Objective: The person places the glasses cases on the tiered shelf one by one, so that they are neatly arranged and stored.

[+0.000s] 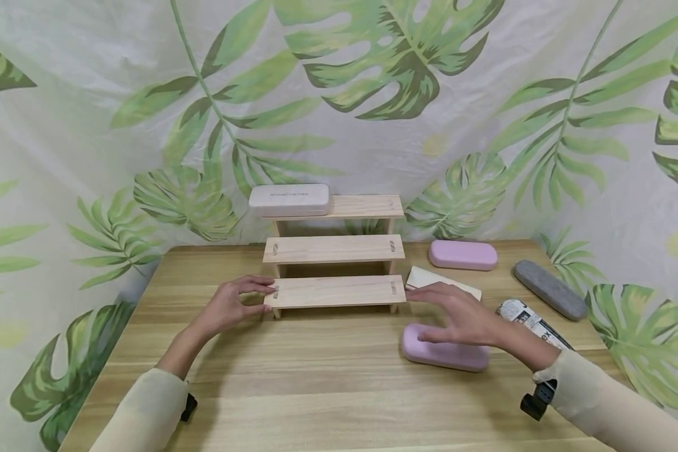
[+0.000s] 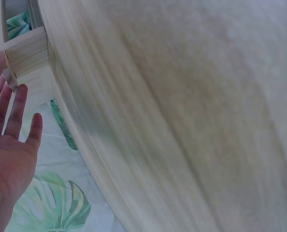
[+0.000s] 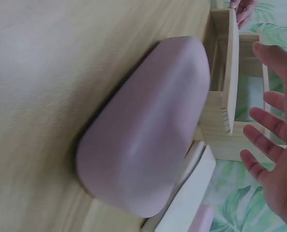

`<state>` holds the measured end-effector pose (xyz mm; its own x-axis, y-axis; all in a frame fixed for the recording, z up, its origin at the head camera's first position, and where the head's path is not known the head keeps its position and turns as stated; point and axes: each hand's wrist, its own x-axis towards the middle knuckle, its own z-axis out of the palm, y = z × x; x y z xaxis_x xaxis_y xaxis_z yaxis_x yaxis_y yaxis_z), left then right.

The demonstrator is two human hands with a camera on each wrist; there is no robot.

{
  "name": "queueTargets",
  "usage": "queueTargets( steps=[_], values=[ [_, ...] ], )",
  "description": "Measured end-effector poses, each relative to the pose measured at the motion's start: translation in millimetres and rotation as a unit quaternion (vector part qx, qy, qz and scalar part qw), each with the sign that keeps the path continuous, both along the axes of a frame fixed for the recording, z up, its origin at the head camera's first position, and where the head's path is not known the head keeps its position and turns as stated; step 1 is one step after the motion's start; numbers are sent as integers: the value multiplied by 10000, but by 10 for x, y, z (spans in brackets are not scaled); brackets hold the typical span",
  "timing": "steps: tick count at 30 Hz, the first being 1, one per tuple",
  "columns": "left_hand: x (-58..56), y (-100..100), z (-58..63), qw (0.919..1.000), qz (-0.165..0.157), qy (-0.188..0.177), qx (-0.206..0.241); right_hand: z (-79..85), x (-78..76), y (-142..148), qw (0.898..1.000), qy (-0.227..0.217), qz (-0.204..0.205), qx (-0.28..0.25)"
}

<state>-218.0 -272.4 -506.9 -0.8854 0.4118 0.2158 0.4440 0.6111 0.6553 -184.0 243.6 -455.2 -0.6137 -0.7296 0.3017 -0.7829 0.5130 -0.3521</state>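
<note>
A three-tier wooden step shelf (image 1: pixel 333 292) stands at the back of the table. My left hand (image 1: pixel 234 304) is at the left end of its lowest board, fingertips and thumb right at the edge. In the left wrist view the fingers of that hand (image 2: pixel 10 140) are spread and fairly straight. At the board's right end, my right hand (image 1: pixel 457 314) reaches in with spread fingers, above a pink glasses case (image 1: pixel 446 355). The right wrist view shows that hand (image 3: pixel 279 140) holding nothing. On the top board, at the left, rests a white glasses case (image 1: pixel 289 199).
Right of the shelf lie a white flat case (image 1: pixel 446 282), another pink case (image 1: pixel 463 255), a grey case (image 1: pixel 550 290) and a printed black-and-white case (image 1: pixel 531 320). A leaf-patterned cloth (image 1: pixel 344 150) hangs behind the wooden table (image 1: pixel 316 389).
</note>
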Motion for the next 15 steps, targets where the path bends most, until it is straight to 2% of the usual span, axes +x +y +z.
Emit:
queueTargets(
  steps=[5, 15],
  values=[
    [2, 3, 6, 10000, 4, -32, -11, -64, 38, 76, 9999, -114, 26, 96],
    [-10, -3, 8, 9999, 46, -120, -24, -174, 117, 203, 9997, -71, -124, 187]
  ],
)
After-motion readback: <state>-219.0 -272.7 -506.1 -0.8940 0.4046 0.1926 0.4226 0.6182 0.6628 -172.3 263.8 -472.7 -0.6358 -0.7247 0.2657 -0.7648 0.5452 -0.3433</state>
